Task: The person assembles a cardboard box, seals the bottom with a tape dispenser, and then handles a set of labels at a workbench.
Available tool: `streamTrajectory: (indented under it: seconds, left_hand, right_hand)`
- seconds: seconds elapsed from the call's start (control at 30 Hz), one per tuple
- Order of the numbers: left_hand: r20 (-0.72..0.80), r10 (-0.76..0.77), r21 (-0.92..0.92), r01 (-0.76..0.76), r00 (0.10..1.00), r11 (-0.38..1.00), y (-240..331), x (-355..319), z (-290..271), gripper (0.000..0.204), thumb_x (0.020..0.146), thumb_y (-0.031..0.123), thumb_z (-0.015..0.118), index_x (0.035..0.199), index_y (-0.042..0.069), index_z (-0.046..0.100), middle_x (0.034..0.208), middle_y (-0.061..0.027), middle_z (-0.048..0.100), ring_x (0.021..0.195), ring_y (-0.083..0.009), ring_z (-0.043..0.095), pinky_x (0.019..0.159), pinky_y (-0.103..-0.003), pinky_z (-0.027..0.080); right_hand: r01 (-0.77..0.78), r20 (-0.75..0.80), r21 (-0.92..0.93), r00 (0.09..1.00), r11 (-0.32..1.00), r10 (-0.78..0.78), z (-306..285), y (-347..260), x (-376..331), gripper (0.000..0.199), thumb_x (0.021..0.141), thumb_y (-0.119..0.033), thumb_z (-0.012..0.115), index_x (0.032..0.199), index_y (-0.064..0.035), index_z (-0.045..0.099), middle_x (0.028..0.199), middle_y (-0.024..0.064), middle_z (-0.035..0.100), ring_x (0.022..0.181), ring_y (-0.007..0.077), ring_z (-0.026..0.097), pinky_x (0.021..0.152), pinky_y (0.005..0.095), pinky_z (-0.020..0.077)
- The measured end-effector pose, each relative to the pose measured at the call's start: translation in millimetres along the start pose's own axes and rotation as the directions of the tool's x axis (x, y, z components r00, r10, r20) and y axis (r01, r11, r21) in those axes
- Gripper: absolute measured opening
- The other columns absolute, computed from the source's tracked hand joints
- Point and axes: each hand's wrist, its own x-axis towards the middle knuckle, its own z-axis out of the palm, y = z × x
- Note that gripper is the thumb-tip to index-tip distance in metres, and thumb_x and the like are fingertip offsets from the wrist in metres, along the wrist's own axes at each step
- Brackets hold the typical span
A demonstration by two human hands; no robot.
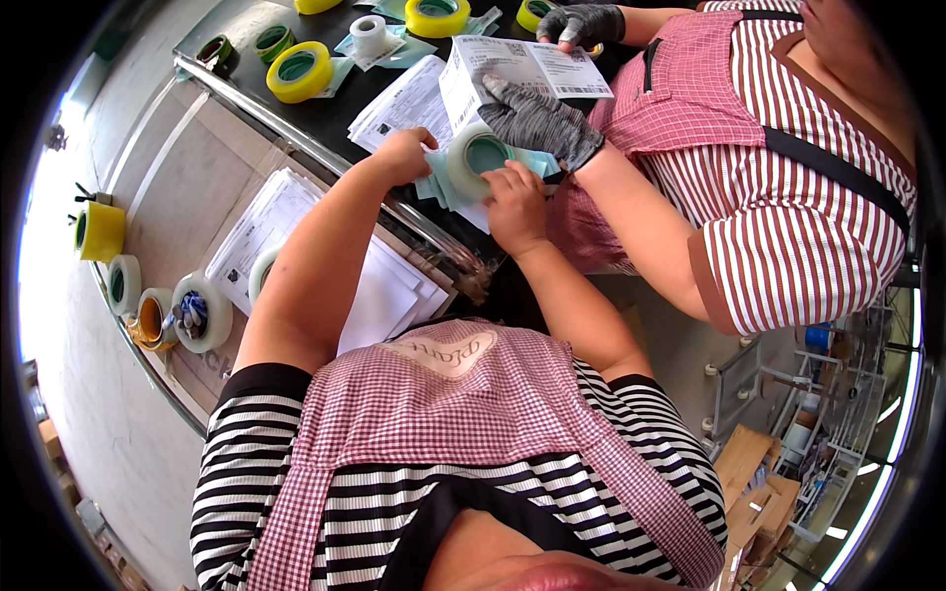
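My left hand (404, 156) grips the edge of some pale green sheets (439, 187) at the rim of the dark table (325, 113). My right hand (517, 202) has its fingers on a white tape roll with a green core (475, 158), which stands on its side over those sheets. A co-worker in a red striped shirt stands across from me. One of their grey-gloved hands (537, 123) rests on the roll's top and on a white labelled box (522, 67). Their other gloved hand (581, 25) is behind the box.
Yellow tape rolls (301, 71) (439, 15) and a small white roll (370, 34) lie on the table with printed sheets (404, 98). A lower shelf holds a paper stack (261, 231), a yellow roll (99, 231) and white rolls (202, 310). A metal rail (286, 123) edges the table.
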Motion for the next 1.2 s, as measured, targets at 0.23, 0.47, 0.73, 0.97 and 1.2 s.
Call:
streamTrajectory:
  seconds: [0.23,0.47,0.73,0.97,1.2]
  left_hand:
    - [-0.012,-0.009,-0.097,0.007,1.0,0.995,6,-9,-7,0.044,0.074,0.008,0.069,0.118,0.01,0.063,0.099,-0.0122,0.067,0.09,-0.0259,0.066,0.077,-0.039,0.055]
    - [-0.063,0.121,-0.334,-0.136,0.991,0.933,9,-17,-9,0.04,0.08,-0.002,0.063,0.119,0.008,0.062,0.109,-0.0108,0.066,0.099,-0.0199,0.064,0.09,-0.032,0.051]
    - [0.171,0.513,-0.131,-0.496,0.841,0.858,16,-37,-4,0.035,0.078,0.0,0.065,0.111,0.011,0.07,0.105,-0.0079,0.071,0.096,-0.0218,0.066,0.09,-0.034,0.05]
    - [0.204,0.525,-0.004,-0.535,0.826,0.845,17,-35,-3,0.039,0.079,0.001,0.059,0.114,0.015,0.07,0.106,-0.0103,0.07,0.096,-0.0263,0.066,0.089,-0.036,0.05]
    - [-0.46,0.379,0.17,-0.339,0.803,0.925,10,-31,6,0.045,0.085,0.007,0.049,0.129,0.012,0.058,0.128,-0.0141,0.06,0.118,-0.0329,0.055,0.102,-0.042,0.041]
  right_hand:
    - [-0.105,-0.096,0.257,0.986,0.961,0.134,-16,36,-12,0.042,0.072,-0.006,0.077,0.11,-0.0007,0.06,0.113,0.0202,0.063,0.11,0.0378,0.058,0.097,0.0442,0.0447]
    - [-0.376,0.126,0.672,0.907,0.638,0.402,-23,45,-12,0.042,0.087,-0.003,0.069,0.125,0.0024,0.054,0.119,0.0114,0.063,0.109,0.0199,0.061,0.095,0.0334,0.0472]
    - [-0.375,0.067,0.585,0.906,0.72,0.417,-21,43,-14,0.045,0.085,-0.006,0.071,0.126,0.0022,0.053,0.118,0.0142,0.063,0.109,0.0251,0.06,0.095,0.0367,0.0464]
    - [-0.374,0.058,0.585,0.905,0.72,0.422,-20,32,-16,0.044,0.086,-0.012,0.071,0.125,0.0018,0.054,0.117,0.016,0.063,0.111,0.0275,0.059,0.097,0.0394,0.0444]
    - [-0.311,0.034,0.144,0.95,0.94,0.309,-25,15,-8,0.042,0.084,-0.02,0.071,0.121,-0.0056,0.057,0.111,0.0191,0.066,0.103,0.0389,0.062,0.084,0.0451,0.0496]
